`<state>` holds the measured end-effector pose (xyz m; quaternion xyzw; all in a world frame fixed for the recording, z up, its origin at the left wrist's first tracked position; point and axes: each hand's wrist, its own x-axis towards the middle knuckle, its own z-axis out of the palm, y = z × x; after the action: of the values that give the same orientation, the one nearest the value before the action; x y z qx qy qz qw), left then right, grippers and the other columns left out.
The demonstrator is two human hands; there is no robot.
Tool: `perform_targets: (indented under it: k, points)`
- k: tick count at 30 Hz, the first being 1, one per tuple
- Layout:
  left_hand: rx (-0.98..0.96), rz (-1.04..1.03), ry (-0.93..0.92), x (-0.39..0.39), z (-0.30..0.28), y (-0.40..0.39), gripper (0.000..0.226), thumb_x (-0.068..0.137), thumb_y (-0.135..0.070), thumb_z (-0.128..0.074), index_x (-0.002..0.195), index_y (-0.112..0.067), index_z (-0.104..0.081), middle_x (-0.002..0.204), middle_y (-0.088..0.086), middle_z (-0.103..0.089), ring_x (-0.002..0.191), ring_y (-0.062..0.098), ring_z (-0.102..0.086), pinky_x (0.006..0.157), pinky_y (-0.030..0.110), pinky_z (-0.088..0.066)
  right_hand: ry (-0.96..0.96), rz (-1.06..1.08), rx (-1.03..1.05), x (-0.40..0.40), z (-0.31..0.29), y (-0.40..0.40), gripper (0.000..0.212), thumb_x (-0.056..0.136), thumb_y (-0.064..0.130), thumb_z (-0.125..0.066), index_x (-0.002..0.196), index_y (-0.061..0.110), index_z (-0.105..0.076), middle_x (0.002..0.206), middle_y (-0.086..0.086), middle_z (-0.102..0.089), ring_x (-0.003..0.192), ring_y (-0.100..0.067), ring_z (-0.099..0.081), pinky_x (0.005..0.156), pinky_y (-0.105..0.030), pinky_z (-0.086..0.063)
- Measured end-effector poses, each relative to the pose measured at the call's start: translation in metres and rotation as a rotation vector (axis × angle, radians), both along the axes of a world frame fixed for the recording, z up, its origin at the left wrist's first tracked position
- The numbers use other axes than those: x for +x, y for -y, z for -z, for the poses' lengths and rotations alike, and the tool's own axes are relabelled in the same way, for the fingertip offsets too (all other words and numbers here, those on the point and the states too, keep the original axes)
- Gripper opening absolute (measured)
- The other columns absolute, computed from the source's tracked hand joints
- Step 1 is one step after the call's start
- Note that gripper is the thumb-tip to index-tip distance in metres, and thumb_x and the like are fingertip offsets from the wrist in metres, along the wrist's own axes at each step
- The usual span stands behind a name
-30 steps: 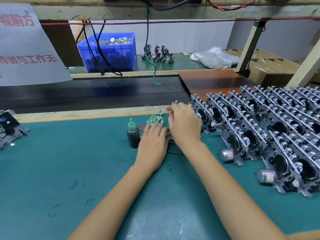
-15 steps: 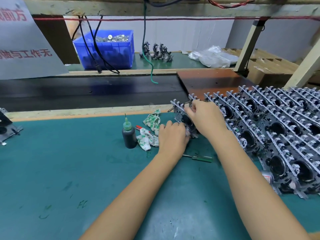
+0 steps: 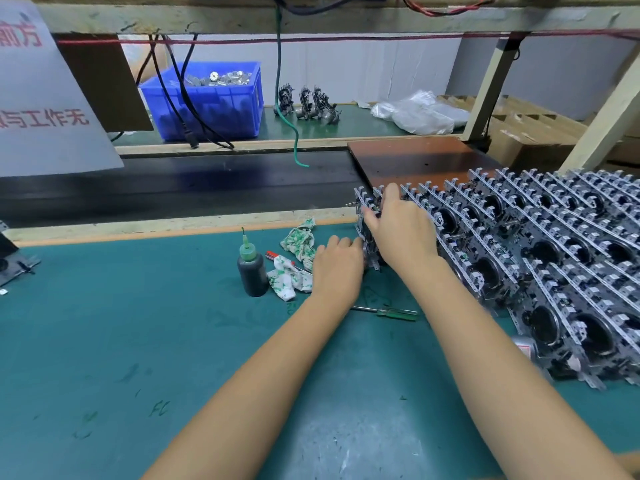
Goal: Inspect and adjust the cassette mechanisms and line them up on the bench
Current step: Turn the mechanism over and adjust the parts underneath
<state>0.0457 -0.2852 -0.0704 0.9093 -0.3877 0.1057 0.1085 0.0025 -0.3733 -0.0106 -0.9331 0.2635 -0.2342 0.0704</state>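
**Inspector:** At the left end of the packed rows on the green mat (image 3: 138, 341), one cassette mechanism (image 3: 367, 216) stands upright on edge, touching the row of mechanisms (image 3: 519, 258) beside it.

**Clerk:** And the hands?

**Inspector:** Right hand (image 3: 403, 233) grips the unit from the top, fingers curled over its upper edge. Left hand (image 3: 337, 268) is against its lower left side; fingers are bent toward the unit, but whether they pinch it or only press I cannot tell.

**Clerk:** Other items on the mat?

**Inspector:** Dark bottle (image 3: 252, 268) with green nozzle, upright, left of the hands. Crumpled patterned rag (image 3: 294, 258) just beside it. Green-handled screwdriver (image 3: 391, 311) lying flat between the forearms. Blue crate (image 3: 211, 98) of metal parts on the far shelf.
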Motion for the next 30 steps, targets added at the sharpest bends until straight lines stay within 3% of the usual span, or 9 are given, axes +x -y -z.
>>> perform_targets:
  k: [2,5,8,10,13,19,22,24,30]
  points:
    - [-0.032,0.042,-0.036,-0.003,-0.011,-0.008,0.030,0.099,-0.029,-0.044,0.124,-0.012,-0.048,0.120,0.005,-0.055,0.111,0.025,-0.045,0.081,0.031,-0.032,0.079,-0.003,-0.041,-0.010,-0.004,-0.010,0.034,0.097,0.040,-0.042,0.107,0.008,-0.045,0.092,-0.014,-0.065,0.082,-0.035,-0.062,0.058,-0.033,-0.030]
    - [-0.289,0.093,-0.151,-0.013,-0.035,-0.036,0.032,0.095,-0.022,-0.047,0.126,-0.012,-0.052,0.121,0.004,-0.058,0.109,0.024,-0.046,0.084,0.032,-0.036,0.179,-0.113,0.000,-0.028,-0.005,-0.038,0.025,0.095,0.039,-0.045,0.086,0.016,-0.047,0.077,-0.006,-0.063,0.071,-0.033,-0.058,0.057,-0.033,-0.028]
    - [-0.491,0.085,-0.202,-0.023,-0.052,-0.080,0.019,0.089,-0.021,-0.047,0.099,-0.017,-0.063,0.092,-0.009,-0.062,0.094,0.017,-0.050,0.074,0.031,-0.037,0.209,-0.267,0.150,-0.041,-0.009,-0.074,0.026,0.094,0.038,-0.047,0.076,0.020,-0.042,0.063,0.004,-0.051,0.062,-0.029,-0.048,0.055,-0.034,-0.029]
    - [-0.580,0.045,-0.215,-0.026,-0.055,-0.114,0.018,0.085,-0.023,-0.045,0.086,-0.024,-0.062,0.075,-0.019,-0.055,0.078,0.009,-0.048,0.064,0.027,-0.036,0.186,-0.373,0.197,-0.041,-0.012,-0.100,0.026,0.095,0.037,-0.045,0.077,0.019,-0.046,0.064,0.003,-0.055,0.064,-0.031,-0.052,0.056,-0.036,-0.035]
    - [-0.637,-0.058,-0.145,-0.019,-0.045,-0.170,0.023,0.078,-0.012,-0.050,0.093,-0.018,-0.066,0.083,-0.014,-0.061,0.074,0.008,-0.047,0.066,0.022,-0.034,0.106,-0.570,0.179,-0.029,-0.006,-0.148,0.022,0.096,0.034,-0.043,0.094,0.016,-0.055,0.079,-0.005,-0.067,0.076,-0.033,-0.059,0.059,-0.036,-0.033]
    - [-0.457,-0.447,-0.085,0.034,-0.025,-0.281,0.029,0.085,0.000,-0.059,0.109,-0.013,-0.066,0.105,0.004,-0.063,0.092,0.020,-0.049,0.080,0.031,-0.036,-0.071,-0.837,0.199,0.030,0.018,-0.250,0.025,0.099,0.026,-0.038,0.109,0.009,-0.053,0.106,-0.010,-0.062,0.093,-0.035,-0.057,0.061,-0.036,-0.028]
    - [-0.341,-0.604,0.021,0.067,-0.034,-0.324,0.030,0.086,-0.001,-0.060,0.115,-0.006,-0.065,0.117,0.016,-0.060,0.108,0.037,-0.049,0.093,0.046,-0.038,-0.098,-0.896,0.115,0.081,0.023,-0.290,0.026,0.098,0.021,-0.043,0.120,0.008,-0.049,0.117,-0.009,-0.054,0.107,-0.028,-0.051,0.071,-0.037,-0.038]
    - [-0.261,-0.695,0.098,0.087,-0.044,-0.345,0.034,0.084,0.000,-0.060,0.118,-0.002,-0.063,0.123,0.021,-0.056,0.112,0.042,-0.046,0.093,0.051,-0.038,-0.093,-0.910,0.056,0.120,0.022,-0.312,0.030,0.096,0.016,-0.045,0.125,0.010,-0.046,0.124,-0.007,-0.049,0.116,-0.024,-0.044,0.080,-0.035,-0.042]
    - [0.122,-0.855,0.007,0.147,-0.061,-0.390,0.055,0.090,-0.023,-0.062,0.136,0.002,-0.043,0.136,0.028,-0.043,0.123,0.044,-0.039,0.097,0.055,-0.037,-0.030,-0.931,-0.197,0.196,0.013,-0.356,0.032,0.096,0.013,-0.042,0.127,0.012,-0.044,0.131,-0.003,-0.043,0.121,-0.020,-0.040,0.083,-0.031,-0.043]
